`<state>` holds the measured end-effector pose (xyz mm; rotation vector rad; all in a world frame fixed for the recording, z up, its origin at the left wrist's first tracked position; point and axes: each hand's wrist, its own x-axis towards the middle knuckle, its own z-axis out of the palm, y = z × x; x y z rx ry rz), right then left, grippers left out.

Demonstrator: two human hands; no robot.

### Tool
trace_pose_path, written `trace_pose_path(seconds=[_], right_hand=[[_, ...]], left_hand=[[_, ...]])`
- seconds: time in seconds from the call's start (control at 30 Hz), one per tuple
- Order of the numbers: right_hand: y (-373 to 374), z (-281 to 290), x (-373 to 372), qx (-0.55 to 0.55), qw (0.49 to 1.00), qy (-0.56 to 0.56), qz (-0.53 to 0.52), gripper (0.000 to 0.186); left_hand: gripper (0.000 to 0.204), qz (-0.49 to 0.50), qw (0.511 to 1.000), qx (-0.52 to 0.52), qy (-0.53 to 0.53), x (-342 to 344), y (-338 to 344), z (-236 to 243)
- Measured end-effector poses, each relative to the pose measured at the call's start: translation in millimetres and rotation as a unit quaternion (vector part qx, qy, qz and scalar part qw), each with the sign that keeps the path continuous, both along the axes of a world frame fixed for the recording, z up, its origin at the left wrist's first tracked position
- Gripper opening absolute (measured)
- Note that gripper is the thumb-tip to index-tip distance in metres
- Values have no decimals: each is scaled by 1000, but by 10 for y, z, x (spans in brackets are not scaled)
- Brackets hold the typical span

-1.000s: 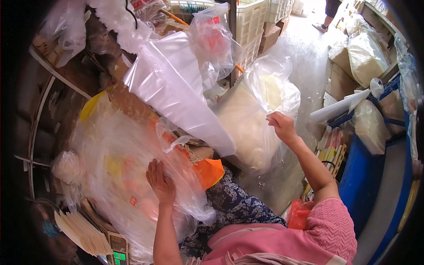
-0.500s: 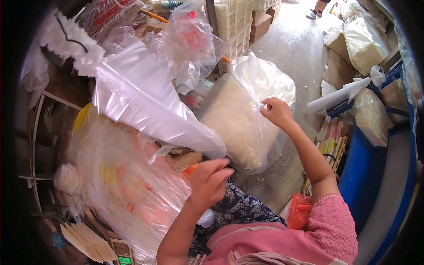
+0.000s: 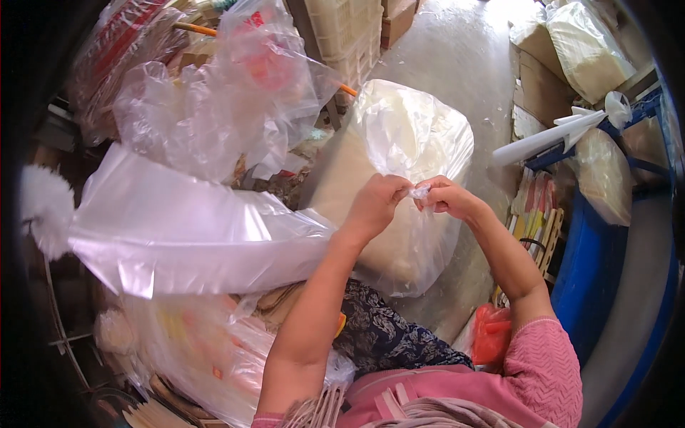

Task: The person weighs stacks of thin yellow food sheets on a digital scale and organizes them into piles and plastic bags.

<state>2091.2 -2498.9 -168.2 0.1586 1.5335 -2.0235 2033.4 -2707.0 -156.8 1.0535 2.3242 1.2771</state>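
Note:
A large transparent plastic bag (image 3: 412, 128), full of cream-coloured stuff I cannot make out, stands on the floor in front of me. Its twisted neck is pinched from both sides above the middle of the bag. My left hand (image 3: 378, 203) is closed on the end of that neck, with fingertips pressed together. Facing it, almost touching, my right hand (image 3: 448, 197) grips the same twist with curled fingers. Left of the bag a long white plastic sheet or stack of bags (image 3: 200, 228) reaches toward my left forearm.
Crumpled transparent bags (image 3: 178, 114) and an orange pole (image 3: 196, 28) lie at the upper left. Cream plastic crates (image 3: 342, 36) stand behind. Wrapped goods (image 3: 200, 342) sit below the white sheet. At right are a blue frame (image 3: 592, 278), a white roll (image 3: 546, 139) and filled bags (image 3: 589, 53).
My left hand has moved up and right to the bag's neck and closed on it, beside my right hand. The view has shifted, and the white sheet now lies flatter across the left.

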Motion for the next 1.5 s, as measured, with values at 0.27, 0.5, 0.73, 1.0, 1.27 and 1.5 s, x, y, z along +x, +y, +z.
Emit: trace_pose_path(seconds=[0.27, 0.5, 0.73, 1.0, 1.27, 1.5], right_hand=[[-428, 328, -27, 369, 860, 320, -147, 17], [-508, 242, 62, 57, 957, 43, -283, 14], [-622, 337, 169, 109, 944, 98, -296, 13], [-784, 338, 318, 182, 892, 183, -371, 7], [-962, 234, 691, 200, 935, 50, -290, 19], [-1048, 26, 613, 162, 961, -46, -219, 22]], left_hand=[[13, 75, 970, 67, -223, -174, -128, -132], [11, 68, 936, 70, -338, -198, -297, -4], [14, 52, 968, 59, 237, 2, -101, 370], [20, 129, 957, -18, 260, 268, -114, 248], [19, 160, 937, 111, -291, 504, -389, -135], [24, 119, 993, 0, -26, 563, -442, -387]])
